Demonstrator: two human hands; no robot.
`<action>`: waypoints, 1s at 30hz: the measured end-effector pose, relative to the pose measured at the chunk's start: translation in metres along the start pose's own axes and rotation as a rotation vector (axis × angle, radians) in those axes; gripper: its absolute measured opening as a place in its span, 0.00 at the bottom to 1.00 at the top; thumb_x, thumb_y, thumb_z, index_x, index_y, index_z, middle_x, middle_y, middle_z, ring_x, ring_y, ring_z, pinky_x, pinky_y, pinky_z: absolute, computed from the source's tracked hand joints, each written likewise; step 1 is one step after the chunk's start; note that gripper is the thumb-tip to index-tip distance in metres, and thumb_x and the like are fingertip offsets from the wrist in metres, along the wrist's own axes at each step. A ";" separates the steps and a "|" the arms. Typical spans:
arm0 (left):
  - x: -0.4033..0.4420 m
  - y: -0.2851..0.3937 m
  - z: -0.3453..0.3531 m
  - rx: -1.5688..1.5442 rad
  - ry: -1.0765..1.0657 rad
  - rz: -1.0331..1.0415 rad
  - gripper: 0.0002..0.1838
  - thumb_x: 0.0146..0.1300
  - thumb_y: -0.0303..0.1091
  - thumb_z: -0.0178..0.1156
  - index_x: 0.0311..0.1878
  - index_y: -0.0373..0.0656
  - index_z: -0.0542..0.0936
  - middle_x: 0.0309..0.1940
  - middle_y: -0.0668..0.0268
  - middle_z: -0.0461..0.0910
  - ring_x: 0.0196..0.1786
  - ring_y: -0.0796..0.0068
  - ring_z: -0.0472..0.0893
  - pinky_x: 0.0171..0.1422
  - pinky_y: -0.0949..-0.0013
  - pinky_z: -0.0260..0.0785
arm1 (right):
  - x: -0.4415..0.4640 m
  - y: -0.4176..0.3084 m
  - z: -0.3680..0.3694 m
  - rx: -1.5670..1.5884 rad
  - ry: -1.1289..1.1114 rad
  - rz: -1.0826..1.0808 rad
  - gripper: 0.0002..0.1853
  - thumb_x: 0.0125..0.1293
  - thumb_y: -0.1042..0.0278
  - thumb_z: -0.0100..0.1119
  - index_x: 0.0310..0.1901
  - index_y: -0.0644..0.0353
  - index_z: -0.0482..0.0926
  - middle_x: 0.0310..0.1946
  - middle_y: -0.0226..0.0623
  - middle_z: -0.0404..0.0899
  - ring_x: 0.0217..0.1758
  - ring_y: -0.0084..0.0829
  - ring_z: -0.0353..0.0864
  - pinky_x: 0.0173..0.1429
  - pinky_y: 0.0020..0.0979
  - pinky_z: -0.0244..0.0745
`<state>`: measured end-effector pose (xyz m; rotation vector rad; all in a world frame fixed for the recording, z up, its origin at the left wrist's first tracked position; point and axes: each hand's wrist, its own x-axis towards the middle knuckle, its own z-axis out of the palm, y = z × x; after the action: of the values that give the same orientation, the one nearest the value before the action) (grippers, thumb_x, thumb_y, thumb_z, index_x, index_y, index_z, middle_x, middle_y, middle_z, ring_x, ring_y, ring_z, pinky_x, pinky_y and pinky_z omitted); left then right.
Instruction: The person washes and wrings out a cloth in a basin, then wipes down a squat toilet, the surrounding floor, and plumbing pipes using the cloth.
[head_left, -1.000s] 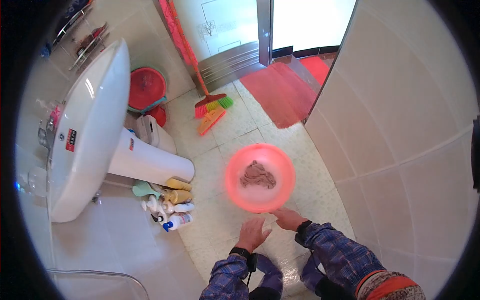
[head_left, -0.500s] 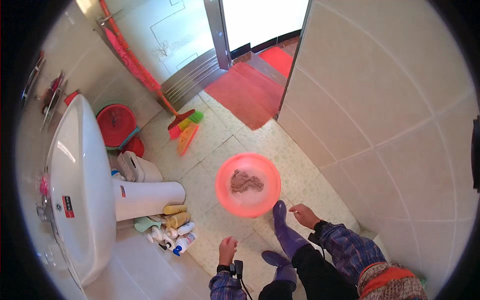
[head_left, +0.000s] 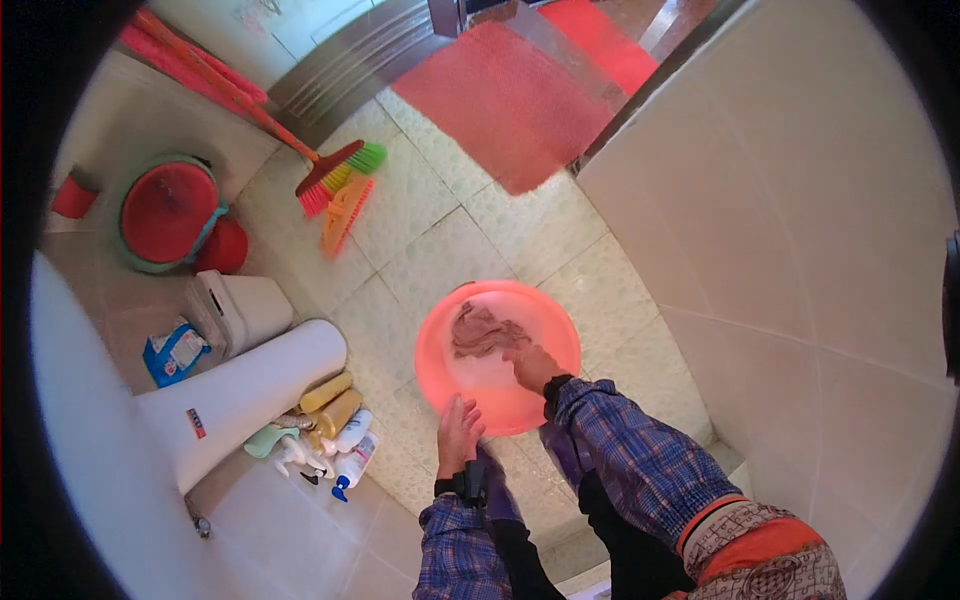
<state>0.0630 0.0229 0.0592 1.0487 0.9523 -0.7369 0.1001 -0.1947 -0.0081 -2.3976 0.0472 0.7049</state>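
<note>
Pale-tiled floor (head_left: 425, 245), pink basin (head_left: 432, 360), cloth (head_left: 483, 332) inside, right hand (head_left: 536, 367) at its four o'clock, finger grip unclear, left hand (head_left: 459, 434) at seven, fingers unclenched.

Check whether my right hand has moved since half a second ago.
Yes, the right hand has come nearer the pedestal, from beside the basin to over it.

soft light, black rounded corners
</note>
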 end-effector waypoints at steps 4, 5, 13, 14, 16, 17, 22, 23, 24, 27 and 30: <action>0.029 -0.010 -0.003 -0.014 -0.018 -0.072 0.37 0.71 0.53 0.55 0.74 0.43 0.57 0.63 0.53 0.69 0.61 0.60 0.71 0.61 0.59 0.67 | 0.058 0.027 0.036 -0.055 0.088 0.182 0.14 0.64 0.71 0.51 0.50 0.55 0.80 0.52 0.47 0.77 0.55 0.49 0.78 0.58 0.48 0.74; 0.035 -0.007 0.000 0.012 -0.028 -0.084 0.36 0.71 0.53 0.55 0.74 0.43 0.57 0.62 0.53 0.70 0.61 0.60 0.71 0.61 0.59 0.67 | 0.074 0.034 0.041 -0.066 0.074 0.219 0.13 0.64 0.71 0.51 0.49 0.55 0.80 0.52 0.48 0.77 0.55 0.49 0.77 0.58 0.48 0.74; 0.047 0.019 -0.007 0.063 -0.148 -0.147 0.34 0.75 0.51 0.49 0.73 0.36 0.58 0.61 0.53 0.72 0.62 0.63 0.73 0.64 0.60 0.66 | 0.141 0.043 0.101 -0.194 0.049 0.265 0.10 0.59 0.70 0.56 0.42 0.55 0.82 0.42 0.48 0.82 0.48 0.47 0.82 0.51 0.48 0.78; 0.046 0.022 -0.007 0.059 -0.171 -0.154 0.33 0.76 0.50 0.48 0.73 0.36 0.58 0.61 0.53 0.72 0.62 0.63 0.72 0.64 0.61 0.66 | 0.133 0.035 0.110 -0.244 -0.134 0.126 0.10 0.59 0.70 0.56 0.42 0.55 0.82 0.42 0.48 0.82 0.47 0.47 0.82 0.50 0.47 0.78; 0.048 0.027 -0.008 0.036 -0.183 -0.180 0.32 0.76 0.50 0.48 0.72 0.36 0.59 0.60 0.53 0.72 0.62 0.62 0.73 0.65 0.60 0.66 | 0.115 0.012 0.114 -0.335 -0.481 -0.163 0.11 0.58 0.70 0.55 0.42 0.56 0.83 0.42 0.49 0.84 0.45 0.47 0.84 0.47 0.47 0.79; 0.047 0.029 -0.008 0.025 -0.189 -0.192 0.32 0.76 0.50 0.48 0.72 0.36 0.59 0.59 0.53 0.73 0.61 0.62 0.73 0.65 0.59 0.66 | 0.110 0.009 0.099 -0.316 -0.543 -0.103 0.13 0.60 0.69 0.55 0.45 0.57 0.82 0.47 0.50 0.83 0.46 0.46 0.84 0.49 0.45 0.79; 0.056 0.037 0.003 -0.103 -0.226 -0.232 0.30 0.76 0.47 0.49 0.72 0.37 0.60 0.60 0.54 0.72 0.63 0.60 0.72 0.67 0.57 0.65 | 0.142 0.073 0.103 -0.270 0.075 0.374 0.15 0.64 0.71 0.51 0.51 0.57 0.80 0.43 0.48 0.83 0.46 0.45 0.84 0.49 0.43 0.79; 0.059 0.036 0.008 -0.119 -0.230 -0.235 0.29 0.76 0.46 0.49 0.72 0.38 0.60 0.60 0.54 0.72 0.64 0.60 0.72 0.67 0.57 0.65 | 0.141 0.076 0.099 -0.272 0.296 0.058 0.14 0.68 0.72 0.48 0.52 0.60 0.78 0.42 0.48 0.83 0.44 0.41 0.84 0.48 0.41 0.79; 0.065 0.031 0.011 -0.145 -0.196 -0.244 0.29 0.76 0.45 0.49 0.72 0.40 0.59 0.61 0.55 0.72 0.64 0.60 0.72 0.67 0.56 0.65 | 0.135 0.080 0.108 0.017 0.102 0.077 0.13 0.69 0.71 0.48 0.52 0.61 0.78 0.41 0.47 0.83 0.44 0.39 0.84 0.48 0.40 0.79; 0.102 -0.004 0.015 -0.254 -0.045 -0.305 0.25 0.75 0.44 0.51 0.70 0.46 0.64 0.59 0.59 0.73 0.63 0.60 0.72 0.65 0.50 0.66 | 0.096 0.042 0.095 0.669 -0.114 0.172 0.13 0.71 0.65 0.51 0.51 0.62 0.77 0.43 0.46 0.82 0.47 0.37 0.82 0.52 0.39 0.77; 0.123 -0.014 0.024 -0.266 0.076 -0.361 0.26 0.78 0.44 0.44 0.74 0.47 0.58 0.58 0.59 0.73 0.57 0.65 0.75 0.59 0.55 0.72 | 0.036 -0.052 0.008 1.090 -0.238 0.495 0.14 0.71 0.61 0.53 0.51 0.61 0.76 0.43 0.42 0.80 0.50 0.37 0.80 0.57 0.39 0.73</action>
<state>0.1087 -0.0122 -0.0526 0.6823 1.2870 -0.8419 0.1375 -0.1433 -0.0021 -1.2434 0.7409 0.8705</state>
